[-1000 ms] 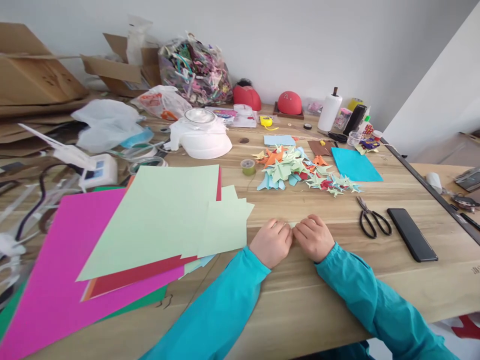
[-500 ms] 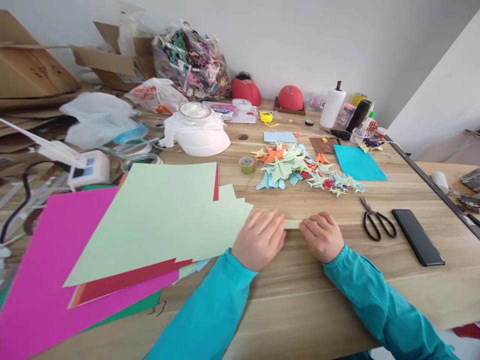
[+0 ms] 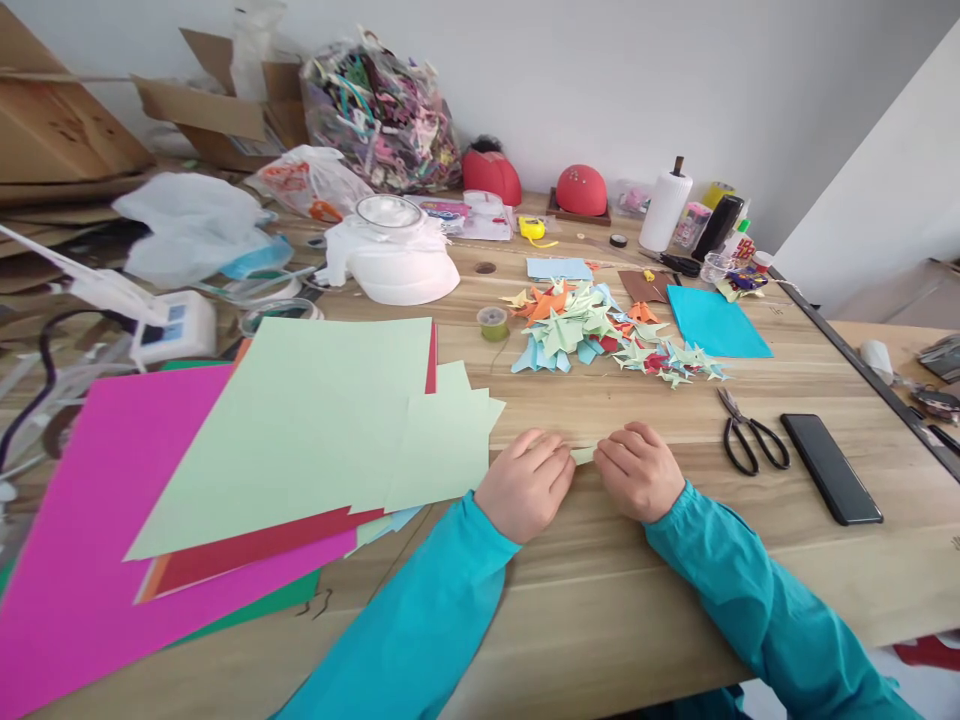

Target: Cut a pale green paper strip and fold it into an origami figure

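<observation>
Between my two hands a small piece of pale green paper (image 3: 583,455) shows, low over the wooden table. My left hand (image 3: 527,484) is closed on its left end, and my right hand (image 3: 638,471) is closed on its right end. The fingers cover most of the paper, so its full shape is hidden. Left of my left hand lies a stack of pale green sheets (image 3: 315,420), with red and magenta sheets (image 3: 82,520) under it. Beyond the hands is a pile of folded paper pieces (image 3: 570,330) in green, orange, blue and red.
Black-handled scissors (image 3: 750,440) and a dark phone (image 3: 831,468) lie to the right. A blue sheet (image 3: 720,320) lies behind them. Near the pile stands a small tub (image 3: 493,324). A glue gun (image 3: 112,295), a white cap (image 3: 397,270) and plastic bags fill the back left.
My hands have come slightly closer together, my left hand shifting right. Less of the pale green paper shows between them, and it now looks tilted.
</observation>
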{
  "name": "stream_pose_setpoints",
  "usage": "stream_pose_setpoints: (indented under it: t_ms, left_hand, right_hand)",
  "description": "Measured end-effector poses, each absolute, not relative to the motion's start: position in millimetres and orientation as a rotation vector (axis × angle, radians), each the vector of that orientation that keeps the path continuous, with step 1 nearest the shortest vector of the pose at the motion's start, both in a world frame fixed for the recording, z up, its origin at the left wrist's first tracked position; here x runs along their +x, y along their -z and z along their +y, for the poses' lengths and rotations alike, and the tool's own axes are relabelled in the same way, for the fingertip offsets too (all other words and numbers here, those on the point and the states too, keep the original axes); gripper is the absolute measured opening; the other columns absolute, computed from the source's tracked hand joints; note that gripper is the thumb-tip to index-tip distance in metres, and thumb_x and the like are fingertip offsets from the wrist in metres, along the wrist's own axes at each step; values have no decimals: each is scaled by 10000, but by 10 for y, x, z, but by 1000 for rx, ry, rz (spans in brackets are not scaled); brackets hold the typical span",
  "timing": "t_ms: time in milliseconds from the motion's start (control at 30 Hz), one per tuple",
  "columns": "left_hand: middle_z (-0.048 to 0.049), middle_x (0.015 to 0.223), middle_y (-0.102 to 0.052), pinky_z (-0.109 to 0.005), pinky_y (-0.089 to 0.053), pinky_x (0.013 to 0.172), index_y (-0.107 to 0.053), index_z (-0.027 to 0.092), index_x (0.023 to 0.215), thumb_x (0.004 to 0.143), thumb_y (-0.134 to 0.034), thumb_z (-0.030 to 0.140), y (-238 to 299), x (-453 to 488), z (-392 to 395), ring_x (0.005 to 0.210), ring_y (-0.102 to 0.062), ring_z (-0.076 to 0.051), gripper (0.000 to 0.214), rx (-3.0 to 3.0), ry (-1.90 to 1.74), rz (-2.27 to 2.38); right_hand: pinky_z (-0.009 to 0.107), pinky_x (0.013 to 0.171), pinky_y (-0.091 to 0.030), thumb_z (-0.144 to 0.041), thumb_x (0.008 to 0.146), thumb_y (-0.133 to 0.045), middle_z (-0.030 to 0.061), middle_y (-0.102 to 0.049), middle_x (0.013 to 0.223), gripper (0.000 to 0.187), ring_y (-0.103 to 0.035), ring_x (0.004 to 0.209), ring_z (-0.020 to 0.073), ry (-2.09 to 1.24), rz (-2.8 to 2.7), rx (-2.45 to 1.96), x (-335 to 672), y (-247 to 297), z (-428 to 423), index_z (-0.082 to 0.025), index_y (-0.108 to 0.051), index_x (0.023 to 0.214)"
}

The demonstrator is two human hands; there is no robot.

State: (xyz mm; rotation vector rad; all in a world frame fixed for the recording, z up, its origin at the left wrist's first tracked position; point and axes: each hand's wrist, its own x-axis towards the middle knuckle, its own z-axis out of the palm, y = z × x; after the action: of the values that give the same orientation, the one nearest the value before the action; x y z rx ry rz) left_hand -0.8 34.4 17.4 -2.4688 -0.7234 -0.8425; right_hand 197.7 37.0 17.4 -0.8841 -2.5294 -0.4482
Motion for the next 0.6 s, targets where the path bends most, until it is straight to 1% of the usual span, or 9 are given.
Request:
stream_pose_setpoints:
  t_ms: [133, 300, 433, 533, 600]
  left_hand:
    - [-83, 791, -670, -401, -465, 764, -625, 134, 789, 808, -444, 72, -178, -87, 378, 870, -585, -213, 193, -2477, 856, -763]
    - [-83, 793, -673, -396, -461, 750, -630, 138, 765, 804, -448, 81, -175, -112, 385, 846, -588, -211, 194, -2457, 856, -790]
    - [-97, 815, -676, -405, -457, 764, -635, 123, 783, 788, -466, 72, -199, -153, 395, 871, -589, -221, 177, -2446, 874, -788]
    - [-97, 830, -677, -398, -457, 764, -636, 128, 793, 783, -454, 56, -237, -209, 420, 879, -592, -216, 196, -2419, 911, -815]
    - [-99, 817, -677, -390, -459, 751, -634, 124, 783, 774, -462, 50, -255, -230, 431, 867, -595, -217, 188, -2397, 931, -826]
  right_hand:
    - [348, 822, -356, -126, 836, -420, 58, -617, 776, 198, -506, 797, 158, 496, -2476, -949, 2037, -187, 429, -177, -611, 818]
    - [338, 785, -374, -147, 819, -453, 54, -622, 731, 168, -518, 756, 159, 530, -2443, -953, 2009, -221, 441, -171, -615, 778]
    - [332, 762, -388, -161, 816, -459, 53, -630, 726, 167, -530, 736, 155, 552, -2442, -955, 2039, -216, 465, -174, -615, 758]
    - [323, 731, -399, -137, 799, -477, 51, -633, 693, 153, -537, 705, 152, 594, -2334, -1045, 2133, -221, 514, -168, -605, 721]
    - [324, 720, -407, -117, 784, -494, 55, -647, 708, 130, -545, 707, 159, 612, -2203, -1114, 2186, -239, 531, -163, -603, 729]
